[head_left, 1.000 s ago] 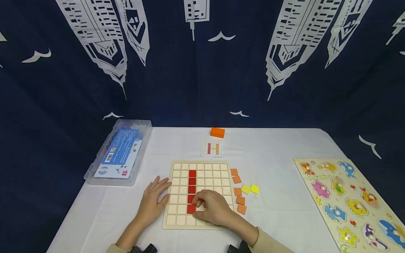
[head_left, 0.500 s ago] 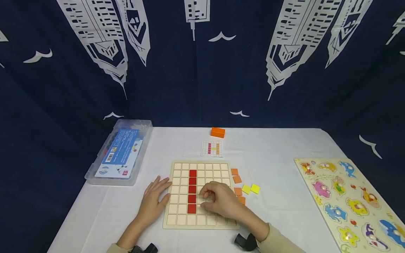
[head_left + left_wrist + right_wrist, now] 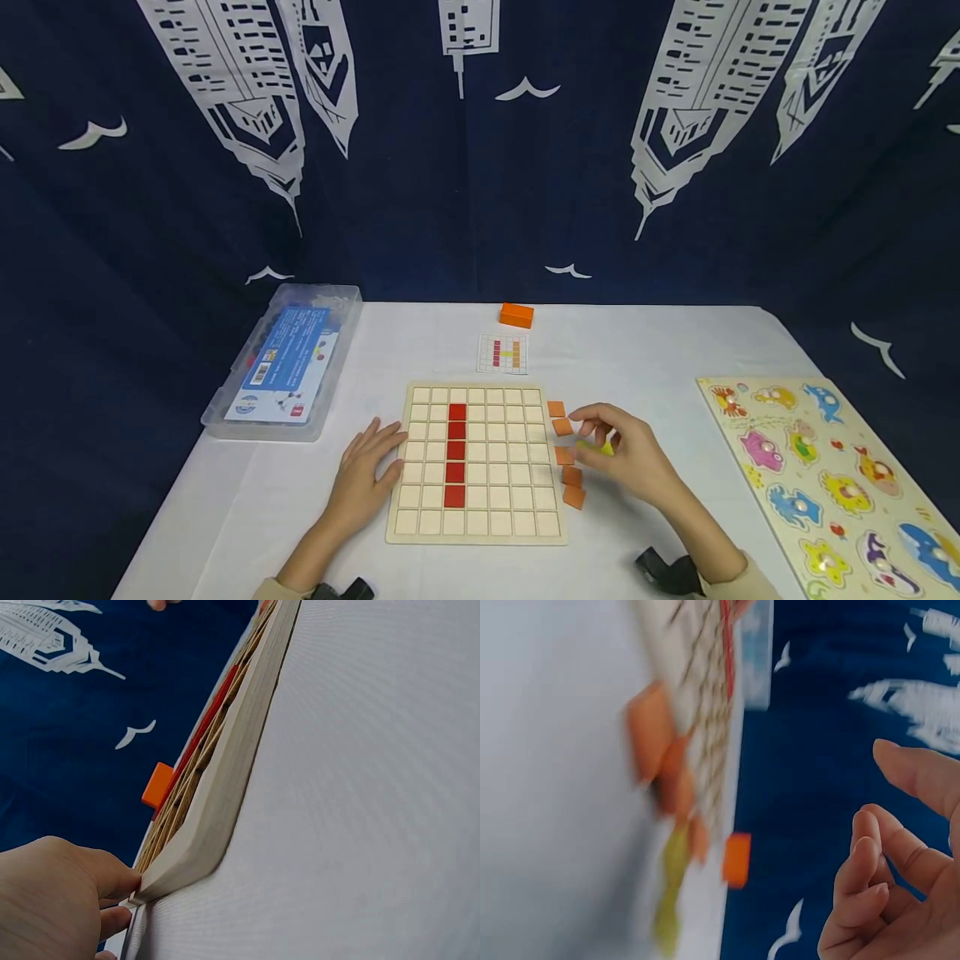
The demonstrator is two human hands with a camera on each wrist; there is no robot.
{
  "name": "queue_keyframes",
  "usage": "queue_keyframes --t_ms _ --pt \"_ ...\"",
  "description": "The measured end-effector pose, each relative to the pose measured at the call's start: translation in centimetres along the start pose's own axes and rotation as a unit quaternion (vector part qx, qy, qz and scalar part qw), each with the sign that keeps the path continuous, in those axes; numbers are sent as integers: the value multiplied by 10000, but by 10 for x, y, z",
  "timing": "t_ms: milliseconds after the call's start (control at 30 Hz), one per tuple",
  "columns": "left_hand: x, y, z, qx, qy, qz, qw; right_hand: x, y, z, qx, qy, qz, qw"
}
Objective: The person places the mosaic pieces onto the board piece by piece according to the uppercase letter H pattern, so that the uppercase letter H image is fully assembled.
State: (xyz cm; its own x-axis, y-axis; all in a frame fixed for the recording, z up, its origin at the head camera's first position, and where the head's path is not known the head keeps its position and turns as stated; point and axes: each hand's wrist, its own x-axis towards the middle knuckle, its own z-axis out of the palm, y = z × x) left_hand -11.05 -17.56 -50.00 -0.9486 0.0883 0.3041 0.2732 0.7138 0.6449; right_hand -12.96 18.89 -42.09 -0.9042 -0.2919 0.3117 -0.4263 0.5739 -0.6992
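A wooden grid board lies flat, with a vertical line of several red square tiles in one column. My left hand rests with extended fingers at the board's left edge; the left wrist view shows the fingertips touching its corner. To the right of the board, my right hand hovers over the yellow tiles, partly hiding them. Its thumb and index finger are apart with nothing between them. Several orange tiles lie along the board's right edge, blurred in the right wrist view.
Behind the board lie a pattern card and an orange block. A clear plastic case with a blue label stands at the back left. An animal puzzle board covers the right side of the white table.
My right hand has moved away from the red column, rightward off the board to the yellow tiles. The left hand stays at the board's edge. The red tiles look the same.
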Motion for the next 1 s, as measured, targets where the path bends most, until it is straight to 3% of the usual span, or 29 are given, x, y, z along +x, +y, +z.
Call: queue_keyframes --t_ms 200,433,700,1000 --pt "0 -1 1 -16 22 43 10000 -16 35 -13 -212 279 464 9983" --pt "-1 0 0 39 45 62 10000 -20 63 -14 -261 329 702 9966" --pt "0 0 0 100 110 130 9998 -20 72 -9 -149 -19 1250 9920" --pt "-1 2 -2 29 -31 -13 10000 -21 74 -3 -640 -90 1296 9895"
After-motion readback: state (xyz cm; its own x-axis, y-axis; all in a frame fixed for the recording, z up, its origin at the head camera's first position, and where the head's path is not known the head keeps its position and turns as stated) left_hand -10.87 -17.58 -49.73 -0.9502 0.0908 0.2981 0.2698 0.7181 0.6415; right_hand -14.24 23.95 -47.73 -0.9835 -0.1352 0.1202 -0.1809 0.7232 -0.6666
